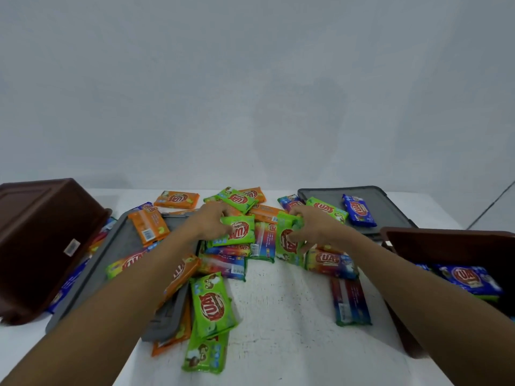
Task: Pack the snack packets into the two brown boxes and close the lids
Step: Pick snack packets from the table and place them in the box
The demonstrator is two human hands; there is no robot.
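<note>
Now, left hand [211,221]: curling round a green packet [237,231] atop the heap, probably lifting it for a box.
Right hand [315,227]: pinching a second green packet [288,240] near its top edge, tilting it upright.
Packets [213,305]: lying overlapped mid-worktop, mostly awaiting packing; flat, glossy, crinkly film in green, orange, blue and rainbow.
Left box [41,232]: lying tipped over, resting on its packets; smooth, hard brown plastic.
Right box [446,246]: standing open, holding blue packets.
Left lid [167,319], right lid [390,203]: lying off the boxes, flat, grey, rigid, carrying stray packets.
Worktop [287,316]: showing white, rough, speckled.
</note>
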